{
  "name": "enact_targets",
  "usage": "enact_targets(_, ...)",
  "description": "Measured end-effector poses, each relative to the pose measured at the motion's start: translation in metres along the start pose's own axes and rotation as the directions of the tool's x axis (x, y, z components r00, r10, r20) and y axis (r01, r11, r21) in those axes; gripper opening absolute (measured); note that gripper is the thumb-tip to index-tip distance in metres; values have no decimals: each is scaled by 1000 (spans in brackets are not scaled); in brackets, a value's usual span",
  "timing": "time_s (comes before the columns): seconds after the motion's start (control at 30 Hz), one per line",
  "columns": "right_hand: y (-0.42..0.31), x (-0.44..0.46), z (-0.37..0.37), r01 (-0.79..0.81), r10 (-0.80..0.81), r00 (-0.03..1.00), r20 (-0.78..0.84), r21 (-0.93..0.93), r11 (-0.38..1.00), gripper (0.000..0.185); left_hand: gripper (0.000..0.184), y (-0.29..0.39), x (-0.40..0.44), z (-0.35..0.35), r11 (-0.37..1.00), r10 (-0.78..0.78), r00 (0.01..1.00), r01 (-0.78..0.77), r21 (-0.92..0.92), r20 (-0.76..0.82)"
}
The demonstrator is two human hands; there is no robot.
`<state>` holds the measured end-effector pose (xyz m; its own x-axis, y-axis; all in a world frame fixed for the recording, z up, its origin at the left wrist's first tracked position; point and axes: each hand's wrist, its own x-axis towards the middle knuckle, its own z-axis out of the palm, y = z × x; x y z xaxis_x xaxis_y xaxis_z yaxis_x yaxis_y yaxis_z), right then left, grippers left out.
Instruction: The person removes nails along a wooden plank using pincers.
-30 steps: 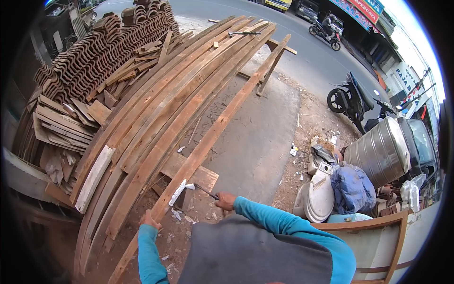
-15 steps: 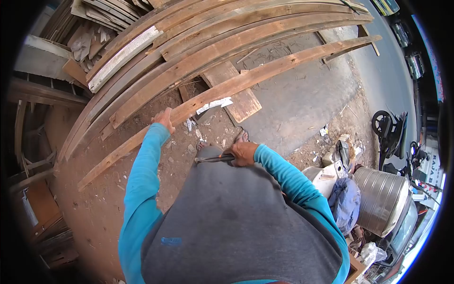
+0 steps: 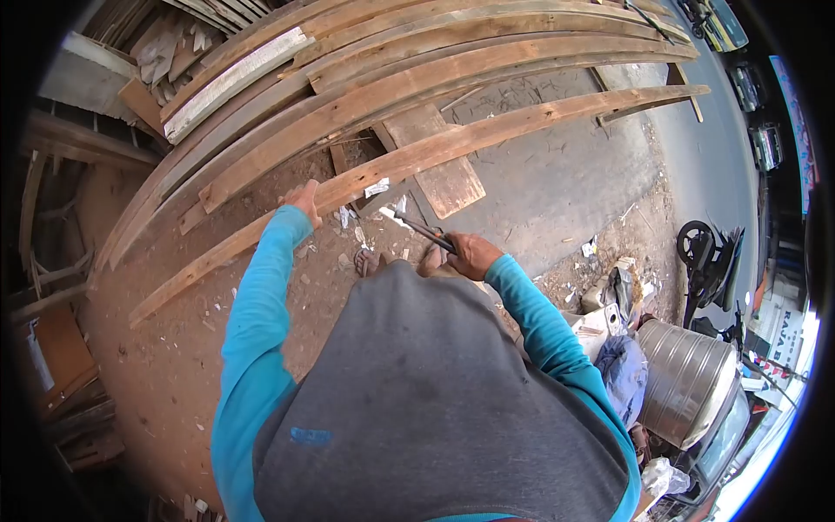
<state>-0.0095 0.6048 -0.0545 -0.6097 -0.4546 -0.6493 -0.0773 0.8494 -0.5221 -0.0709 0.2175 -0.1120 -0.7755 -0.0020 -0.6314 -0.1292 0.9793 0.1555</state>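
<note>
My left hand is closed over the near edge of a long wooden beam, left of the beam's middle. The beam runs from the lower left to the upper right, and its right end rests on a wooden support. In my right hand is a slim, dark-handled hammer, its head pointing up and left toward the beam. The small head is hard to make out and appears apart from the wood. A flat board lies under the beam.
More long planks lie side by side beyond the beam. Paper scraps and wood bits litter the ground around my feet. To the right are a ribbed metal drum, a blue bundle and a parked motorcycle.
My right hand has moved away from my body, slightly right, and the hammer has swung from level to pointing up toward the beam. My left hand stays on the beam.
</note>
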Motion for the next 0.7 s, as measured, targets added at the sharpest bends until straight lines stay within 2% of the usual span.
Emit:
enact_targets(0.07, -26, -19, -13, 163, -167, 982, 90, 42, 986, 45, 69, 1, 4, -4, 1000, 13, 1000, -13, 3, 11)
enact_targets(0.1, -26, -16, -12, 165, -168, 980, 102, 37, 986, 45, 70, 0, 5, -1, 1000, 27, 999, -27, 11, 30)
enact_targets(0.17, -27, -7, -4, 154, -111, 965, -236, 171, 973, 45, 69, -5, 7, 7, 999, 44, 999, -44, -1, -4)
enact_targets(0.2, -29, -1, -4, 156, -113, 965, -237, 172, 973, 45, 69, -7, 9, 7, 997, 70, 996, -70, -9, -54)
enact_targets(0.27, -38, 14, -5, 79, 98, 841, -533, 299, 951, 43, 67, -8, 9, 8, 997, 76, 995, -78, -19, -63)
enact_targets(0.3, -44, 22, 0, 2, 182, 792, -582, 302, 953, 44, 65, -7, 7, 8, 996, 83, 994, -85, -31, -70)
enact_targets(0.33, -40, 23, 3, 5, 178, 794, -581, 299, 954, 44, 65, -5, 6, 8, 996, 79, 994, -81, -33, -71)
enact_targets(0.37, -41, 20, 0, 23, 23, 913, -408, 108, 994, 43, 68, -3, 5, 5, 998, 59, 997, -60, -2, -54)
enact_targets(0.4, -45, 17, -3, 82, -95, 977, -190, -76, 994, 43, 71, -2, 6, 1, 999, 43, 998, -42, 32, -37)
enact_targets(0.43, -49, 11, -4, 132, -131, 991, 12, -133, 982, 41, 71, -2, 7, -2, 998, 49, 998, -48, 37, -40)
enact_targets(0.47, -51, 11, 2, 132, -133, 991, 7, -130, 983, 41, 71, -5, 7, -5, 998, 42, 999, -41, 36, -16)
enact_targets(0.53, -47, 7, 18, 223, -207, 967, -149, 103, 969, 40, 70, -6, 6, 0, 999, 31, 999, -31, 17, 19)
enact_targets(0.57, -56, 3, 13, 152, -92, 958, -273, 207, 966, 43, 70, -5, 6, 1, 999, 49, 999, -49, 16, -18)
enact_targets(0.6, -59, 5, 9, 151, -95, 961, -259, 204, 967, 43, 70, -6, 6, 2, 998, 66, 996, -65, 19, -57)
enact_targets(0.63, -62, 10, 4, 105, 23, 899, -437, 267, 958, 43, 70, -7, 6, 1, 998, 58, 997, -58, 14, -53)
enact_targets(0.67, -64, 16, -2, 75, 149, 792, -592, 336, 939, 44, 65, -6, 7, -1, 998, 58, 998, -58, 5, -32)
enact_targets(0.7, -68, 19, -9, 63, 178, 737, -652, 329, 942, 44, 61, -5, 7, -2, 998, 60, 998, -60, -3, -11)
